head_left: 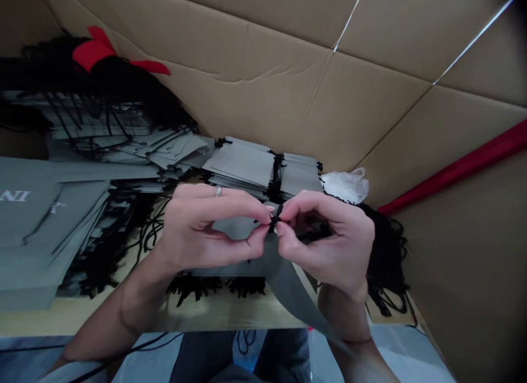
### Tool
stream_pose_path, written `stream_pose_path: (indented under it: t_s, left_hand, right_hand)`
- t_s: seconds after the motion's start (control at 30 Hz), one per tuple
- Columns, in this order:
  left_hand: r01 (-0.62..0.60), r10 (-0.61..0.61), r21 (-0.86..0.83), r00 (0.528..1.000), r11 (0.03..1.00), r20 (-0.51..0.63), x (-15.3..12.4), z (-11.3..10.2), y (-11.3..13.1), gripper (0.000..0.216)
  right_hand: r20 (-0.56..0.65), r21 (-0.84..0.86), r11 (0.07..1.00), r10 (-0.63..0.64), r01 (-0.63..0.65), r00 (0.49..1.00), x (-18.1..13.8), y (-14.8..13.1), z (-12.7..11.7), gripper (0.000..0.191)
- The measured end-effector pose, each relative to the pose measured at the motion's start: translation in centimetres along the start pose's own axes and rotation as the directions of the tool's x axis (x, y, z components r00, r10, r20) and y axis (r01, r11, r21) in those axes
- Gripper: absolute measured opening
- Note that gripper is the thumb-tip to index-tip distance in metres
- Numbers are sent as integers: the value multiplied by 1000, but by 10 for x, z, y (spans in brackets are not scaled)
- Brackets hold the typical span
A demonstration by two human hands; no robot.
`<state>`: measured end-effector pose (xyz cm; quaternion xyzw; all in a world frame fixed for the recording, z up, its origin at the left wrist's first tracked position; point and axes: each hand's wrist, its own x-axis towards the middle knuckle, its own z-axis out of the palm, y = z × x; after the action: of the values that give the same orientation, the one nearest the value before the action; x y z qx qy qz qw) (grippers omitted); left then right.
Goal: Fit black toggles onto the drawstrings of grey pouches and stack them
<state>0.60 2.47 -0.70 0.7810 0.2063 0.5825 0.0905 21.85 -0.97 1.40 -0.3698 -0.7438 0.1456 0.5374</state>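
My left hand and my right hand meet at the middle of the view, each in a pinch. Between their fingertips is a black cord, which looks looped or knotted. A grey sheet, apparently a bag panel or card, hangs curved below the fingers towards my right forearm. Whether the cord passes through this sheet is hidden by my fingers. Under my hands lie more grey pieces, with black cord ends sticking out along the front. My left hand wears a ring.
Stacked grey pieces with black cords stand behind my hands. Larger grey printed sheets lie at left, below a black cord bundle tied with red ribbon. Right are a clear plastic bag and black cords. Cardboard walls enclose the table.
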Motion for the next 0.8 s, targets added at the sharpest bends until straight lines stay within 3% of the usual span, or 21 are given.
stream_pose_path:
  t_s: [0.23, 0.33, 0.47, 0.57, 0.67, 0.8]
  left_hand:
    - [18, -41, -385, 998, 923, -49, 5, 11, -17, 27]
    - [166, -176, -478, 984, 862, 25, 8, 12, -14, 27]
    - [459, -376, -463, 888, 758, 266, 10, 12, -6, 20]
    - [501, -426, -411, 865, 761, 265, 11, 12, -2, 7]
    - [526, -454, -377, 850, 763, 266, 11, 10, 1, 9]
    - [547, -457, -366, 835, 753, 306, 13, 5, 5, 13]
  right_hand:
    - [-21, 112, 987, 118, -114, 993, 3, -4, 5, 17]
    - [-112, 48, 996, 84, -79, 990, 3, -1, 6, 19]
    - [-186, -70, 997, 0, -14, 983, 1, 2, 4, 20]
    - [-106, -8, 1000, 13, -14, 994, 1, 3, -2, 19]
    - [-65, 117, 991, 71, -64, 995, 3, 5, -7, 21]
    - [10, 145, 987, 74, -74, 997, 5, 9, -11, 25]
